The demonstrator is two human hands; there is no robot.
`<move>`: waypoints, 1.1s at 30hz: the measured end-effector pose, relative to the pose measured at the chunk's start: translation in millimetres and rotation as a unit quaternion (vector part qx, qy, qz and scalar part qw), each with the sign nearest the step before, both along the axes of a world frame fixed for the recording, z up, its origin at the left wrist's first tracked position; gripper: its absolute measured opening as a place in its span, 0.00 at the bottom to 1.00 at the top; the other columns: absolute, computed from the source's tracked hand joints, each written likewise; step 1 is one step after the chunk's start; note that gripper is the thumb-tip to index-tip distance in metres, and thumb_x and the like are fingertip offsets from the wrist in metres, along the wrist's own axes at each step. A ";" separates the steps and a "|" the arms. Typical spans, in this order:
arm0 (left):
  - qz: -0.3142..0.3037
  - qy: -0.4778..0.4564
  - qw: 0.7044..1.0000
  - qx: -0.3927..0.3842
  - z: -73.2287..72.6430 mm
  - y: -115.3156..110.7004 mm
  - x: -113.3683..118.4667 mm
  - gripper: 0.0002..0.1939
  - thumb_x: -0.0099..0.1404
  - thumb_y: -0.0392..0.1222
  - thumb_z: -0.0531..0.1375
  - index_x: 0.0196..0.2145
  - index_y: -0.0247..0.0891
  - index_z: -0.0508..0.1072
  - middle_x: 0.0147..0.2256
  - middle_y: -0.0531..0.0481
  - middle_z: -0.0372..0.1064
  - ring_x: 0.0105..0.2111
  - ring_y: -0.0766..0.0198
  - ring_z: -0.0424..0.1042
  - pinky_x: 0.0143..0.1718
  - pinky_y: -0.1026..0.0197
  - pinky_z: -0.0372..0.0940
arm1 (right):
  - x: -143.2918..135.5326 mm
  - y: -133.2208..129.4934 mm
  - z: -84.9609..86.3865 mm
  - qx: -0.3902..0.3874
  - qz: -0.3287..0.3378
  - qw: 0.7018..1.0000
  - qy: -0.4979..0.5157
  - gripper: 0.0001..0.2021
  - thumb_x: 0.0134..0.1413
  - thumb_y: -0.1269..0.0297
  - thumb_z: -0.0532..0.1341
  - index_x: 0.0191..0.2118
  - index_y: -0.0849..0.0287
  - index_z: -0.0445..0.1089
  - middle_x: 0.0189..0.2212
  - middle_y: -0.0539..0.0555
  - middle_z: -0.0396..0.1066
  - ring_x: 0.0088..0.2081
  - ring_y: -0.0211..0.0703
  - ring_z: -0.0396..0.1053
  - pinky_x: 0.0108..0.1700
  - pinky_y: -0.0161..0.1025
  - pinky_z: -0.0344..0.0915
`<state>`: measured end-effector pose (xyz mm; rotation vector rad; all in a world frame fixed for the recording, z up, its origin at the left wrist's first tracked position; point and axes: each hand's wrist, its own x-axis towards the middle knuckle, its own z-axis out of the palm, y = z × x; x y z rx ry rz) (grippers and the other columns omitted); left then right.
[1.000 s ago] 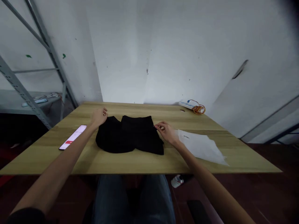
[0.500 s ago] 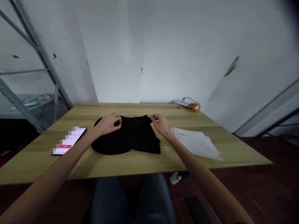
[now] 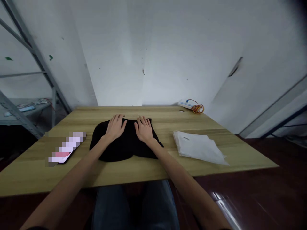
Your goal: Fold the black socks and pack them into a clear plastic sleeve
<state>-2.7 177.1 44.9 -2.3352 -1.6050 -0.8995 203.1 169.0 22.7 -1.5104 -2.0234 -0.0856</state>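
A black piece of cloth, apparently a folded garment, lies flat on the wooden table in front of me. Its left side is rounded and its right side ends in a corner near my forearm. My left hand rests open on its upper left part, fingers stretched toward the far edge. On the upper right part lies my right hand, also open with fingers spread. Both palms face down on the fabric and hold nothing. My right forearm covers part of the cloth's right edge.
To the right on the table lies a stack of whitish translucent bags. A phone, partly blurred out, is at the left. At the back right sits a power strip with a coiled orange cable. A metal rack stands left.
Both hands have gone from pinched fingers at the cloth's upper edge to lying flat on it. My right hand has moved left, in from the far right corner.
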 end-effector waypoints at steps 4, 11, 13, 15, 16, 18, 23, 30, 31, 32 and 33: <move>0.036 -0.010 0.988 -0.153 -30.0 4.7 -29.7 0.32 0.80 0.56 0.43 0.71 0.36 0.61 0.65 0.38 0.70 0.67 0.47 0.66 0.71 0.42 0.55 | 16.0 -5.6 -17.9 -0.112 0.001 0.991 -0.071 0.37 0.75 0.39 0.44 0.76 0.57 0.56 0.78 0.60 0.45 0.79 0.55 0.37 0.77 0.58 0.33; 0.026 -0.003 0.988 -0.155 -29.6 3.2 -36.9 0.35 0.79 0.59 0.43 0.76 0.40 0.53 0.71 0.41 0.61 0.73 0.49 0.57 0.76 0.39 0.42 | 24.3 -4.4 -13.7 -0.160 -0.004 0.983 -0.090 0.41 0.72 0.33 0.42 0.78 0.55 0.50 0.79 0.58 0.39 0.79 0.56 0.33 0.77 0.61 0.30; 0.008 -0.012 0.996 -0.084 -17.3 -8.8 -30.5 0.34 0.79 0.58 0.44 0.76 0.41 0.53 0.73 0.42 0.58 0.74 0.52 0.54 0.76 0.41 0.43 | 22.4 -8.1 -7.9 -0.128 0.003 0.988 -0.088 0.40 0.73 0.35 0.44 0.78 0.57 0.51 0.79 0.60 0.42 0.79 0.57 0.35 0.77 0.62 0.31; -0.021 -0.004 1.000 -0.007 -6.4 -26.0 -21.3 0.33 0.80 0.57 0.44 0.75 0.41 0.55 0.74 0.43 0.55 0.75 0.54 0.51 0.77 0.43 0.41 | 20.4 -15.7 1.7 -0.058 0.023 0.995 -0.076 0.36 0.76 0.42 0.44 0.77 0.59 0.54 0.78 0.59 0.47 0.79 0.54 0.38 0.77 0.59 0.32; -0.036 0.008 0.999 0.010 -3.6 -35.4 -16.5 0.32 0.80 0.56 0.43 0.74 0.41 0.56 0.74 0.43 0.55 0.75 0.54 0.51 0.77 0.44 0.40 | 19.5 -21.1 7.0 -0.018 0.034 0.997 -0.065 0.33 0.77 0.46 0.42 0.77 0.59 0.55 0.77 0.58 0.49 0.78 0.52 0.40 0.78 0.57 0.32; -0.060 0.036 0.998 0.002 -5.3 -53.1 -8.5 0.31 0.80 0.57 0.45 0.73 0.41 0.60 0.74 0.43 0.56 0.75 0.53 0.52 0.77 0.45 0.41 | 18.7 -34.9 15.0 0.039 0.055 0.997 -0.040 0.31 0.79 0.52 0.39 0.76 0.57 0.57 0.76 0.55 0.54 0.77 0.47 0.45 0.78 0.54 0.35; -0.003 0.042 0.993 -0.114 -33.7 -74.1 -6.3 0.40 0.74 0.66 0.52 0.75 0.43 0.56 0.75 0.42 0.51 0.76 0.45 0.48 0.76 0.36 0.42 | 25.2 -68.7 2.7 -0.027 0.085 0.993 -0.082 0.33 0.77 0.43 0.42 0.76 0.54 0.57 0.75 0.57 0.55 0.77 0.54 0.47 0.77 0.60 0.38; 0.041 0.038 0.973 -0.224 -33.0 -69.9 -10.8 0.50 0.68 0.76 0.52 0.77 0.47 0.51 0.78 0.44 0.36 0.77 0.39 0.40 0.74 0.28 0.37 | 34.7 -70.2 -15.0 -0.118 0.081 0.981 -0.130 0.41 0.70 0.30 0.44 0.77 0.51 0.55 0.77 0.58 0.49 0.78 0.61 0.42 0.75 0.69 0.38; 0.041 0.040 0.971 -0.233 -30.7 -69.6 -10.3 0.50 0.68 0.77 0.52 0.77 0.47 0.51 0.78 0.44 0.35 0.77 0.39 0.40 0.74 0.28 0.37 | 34.1 -69.1 -14.0 -0.124 0.079 0.980 -0.132 0.41 0.70 0.30 0.44 0.77 0.50 0.54 0.77 0.57 0.48 0.78 0.61 0.42 0.75 0.69 0.38; 0.041 0.043 0.969 -0.241 -28.8 -69.6 -9.7 0.50 0.68 0.77 0.52 0.77 0.46 0.51 0.78 0.43 0.34 0.77 0.39 0.40 0.74 0.29 0.37 | 33.3 -68.4 -12.9 -0.128 0.076 0.979 -0.136 0.41 0.70 0.30 0.44 0.77 0.51 0.53 0.77 0.58 0.48 0.78 0.61 0.41 0.75 0.69 0.37; 0.042 0.046 0.968 -0.245 -27.5 -69.8 -9.3 0.50 0.68 0.77 0.51 0.77 0.47 0.51 0.78 0.43 0.34 0.77 0.39 0.40 0.74 0.29 0.36 | 32.5 -68.1 -11.8 -0.133 0.074 0.978 -0.141 0.42 0.71 0.30 0.43 0.78 0.51 0.52 0.77 0.58 0.47 0.78 0.61 0.41 0.75 0.69 0.37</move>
